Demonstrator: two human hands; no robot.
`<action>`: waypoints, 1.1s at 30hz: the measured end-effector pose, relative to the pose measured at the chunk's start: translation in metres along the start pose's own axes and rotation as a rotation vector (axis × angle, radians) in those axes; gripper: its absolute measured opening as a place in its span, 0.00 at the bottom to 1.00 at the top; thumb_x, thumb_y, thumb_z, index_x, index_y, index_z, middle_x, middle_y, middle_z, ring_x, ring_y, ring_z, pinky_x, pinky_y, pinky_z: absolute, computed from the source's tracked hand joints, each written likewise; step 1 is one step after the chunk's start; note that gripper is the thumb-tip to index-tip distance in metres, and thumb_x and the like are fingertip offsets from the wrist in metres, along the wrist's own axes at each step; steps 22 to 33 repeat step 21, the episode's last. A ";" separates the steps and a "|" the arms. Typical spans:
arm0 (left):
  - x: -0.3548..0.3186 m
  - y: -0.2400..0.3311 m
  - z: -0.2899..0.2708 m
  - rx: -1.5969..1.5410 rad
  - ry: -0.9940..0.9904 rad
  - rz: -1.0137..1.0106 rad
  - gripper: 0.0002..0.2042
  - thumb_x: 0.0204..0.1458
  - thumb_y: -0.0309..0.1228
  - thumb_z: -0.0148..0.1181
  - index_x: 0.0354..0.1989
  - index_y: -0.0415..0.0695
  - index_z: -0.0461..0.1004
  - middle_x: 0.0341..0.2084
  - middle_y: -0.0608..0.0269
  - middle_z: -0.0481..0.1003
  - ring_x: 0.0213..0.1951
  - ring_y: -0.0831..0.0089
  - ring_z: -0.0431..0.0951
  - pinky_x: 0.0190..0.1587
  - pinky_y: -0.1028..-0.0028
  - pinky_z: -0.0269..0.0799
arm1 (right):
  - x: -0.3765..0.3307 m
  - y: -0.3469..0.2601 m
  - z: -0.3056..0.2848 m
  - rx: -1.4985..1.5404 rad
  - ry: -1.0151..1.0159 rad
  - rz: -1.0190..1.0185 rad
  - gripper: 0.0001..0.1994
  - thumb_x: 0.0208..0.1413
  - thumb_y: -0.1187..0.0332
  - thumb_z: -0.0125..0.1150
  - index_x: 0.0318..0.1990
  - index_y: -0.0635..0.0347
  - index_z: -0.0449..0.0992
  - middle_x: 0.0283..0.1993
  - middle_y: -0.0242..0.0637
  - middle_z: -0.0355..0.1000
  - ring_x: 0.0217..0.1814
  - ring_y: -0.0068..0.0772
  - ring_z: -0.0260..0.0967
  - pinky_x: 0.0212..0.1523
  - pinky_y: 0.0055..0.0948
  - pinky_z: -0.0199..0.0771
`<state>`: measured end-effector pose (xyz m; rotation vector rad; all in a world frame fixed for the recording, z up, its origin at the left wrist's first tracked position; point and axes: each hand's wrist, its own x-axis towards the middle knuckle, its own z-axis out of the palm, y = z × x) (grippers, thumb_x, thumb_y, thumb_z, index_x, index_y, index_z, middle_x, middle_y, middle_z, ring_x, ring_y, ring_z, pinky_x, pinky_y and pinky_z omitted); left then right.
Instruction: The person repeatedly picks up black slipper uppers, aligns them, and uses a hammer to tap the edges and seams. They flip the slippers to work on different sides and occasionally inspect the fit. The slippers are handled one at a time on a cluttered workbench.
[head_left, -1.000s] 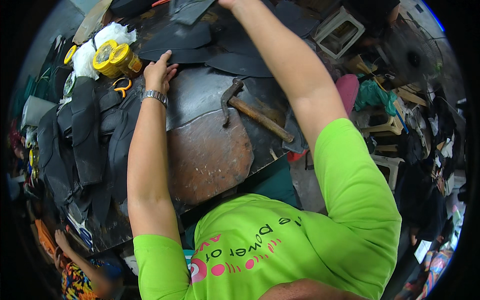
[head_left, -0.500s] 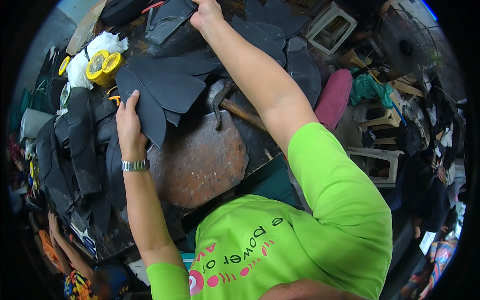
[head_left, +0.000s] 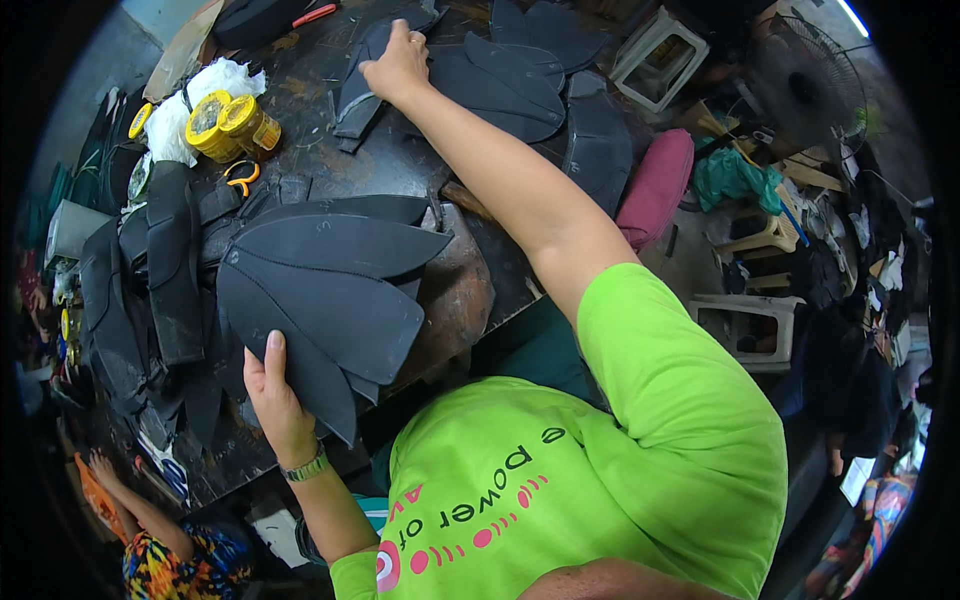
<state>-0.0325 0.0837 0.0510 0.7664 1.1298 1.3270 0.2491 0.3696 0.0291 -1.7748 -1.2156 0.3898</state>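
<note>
Low on the left, my left hand (head_left: pixel 280 405) grips the edge of a stack of black petal-shaped panels (head_left: pixel 320 275), its thumb on top. The panels look like foam or padded fabric, with seam lines and small pale marks. They fan out and are tilted over the bench. My right hand (head_left: pixel 397 68) reaches to the far side and rests on another small stack of dark panels (head_left: pixel 358 100). Its thumb and forefinger are spread apart; the other fingers are partly hidden. Part of a hammer handle (head_left: pixel 466 200) shows beside my right forearm, its head mostly covered.
Yellow-lidded tubs (head_left: pixel 228 125) and orange-handled scissors (head_left: pixel 241 177) lie beyond the left stack. More dark panels (head_left: pixel 500 90) spread at the far right. A worn brown board (head_left: pixel 462 290) lies under the near stack. Another person's arms (head_left: pixel 140 505) show at lower left.
My left hand has drawn the panel stack nearer, covering much of the brown board and hammer. The far stack has shifted right and nearer with my right hand, whose thumb and forefinger are now spread.
</note>
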 end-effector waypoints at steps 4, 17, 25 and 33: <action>-0.016 -0.015 -0.018 -0.082 -0.009 0.015 0.15 0.65 0.27 0.54 0.59 0.39 0.69 0.49 0.60 0.77 0.46 0.75 0.78 0.51 0.74 0.75 | -0.053 0.002 -0.038 -0.017 -0.239 -0.313 0.32 0.49 0.62 0.71 0.62 0.61 0.68 0.55 0.52 0.70 0.59 0.50 0.69 0.59 0.43 0.70; -0.037 -0.036 -0.029 -0.197 -0.166 0.258 0.18 0.66 0.25 0.52 0.64 0.38 0.65 0.55 0.57 0.75 0.53 0.70 0.77 0.58 0.71 0.73 | -0.164 0.032 -0.140 0.618 -0.622 -0.033 0.14 0.65 0.65 0.60 0.54 0.62 0.77 0.41 0.33 0.77 0.39 0.20 0.76 0.42 0.21 0.76; -0.050 -0.038 -0.036 -0.125 -0.150 0.298 0.18 0.66 0.26 0.52 0.64 0.39 0.65 0.55 0.57 0.75 0.53 0.69 0.77 0.58 0.70 0.73 | -0.124 0.051 -0.157 -0.138 -0.233 -0.487 0.15 0.58 0.67 0.66 0.52 0.59 0.78 0.42 0.37 0.79 0.41 0.33 0.78 0.45 0.29 0.76; -0.050 -0.038 -0.036 -0.125 -0.150 0.298 0.18 0.66 0.26 0.52 0.64 0.39 0.65 0.55 0.57 0.75 0.53 0.69 0.77 0.58 0.70 0.73 | -0.124 0.051 -0.157 -0.138 -0.233 -0.487 0.15 0.58 0.67 0.66 0.52 0.59 0.78 0.42 0.37 0.79 0.41 0.33 0.78 0.45 0.29 0.76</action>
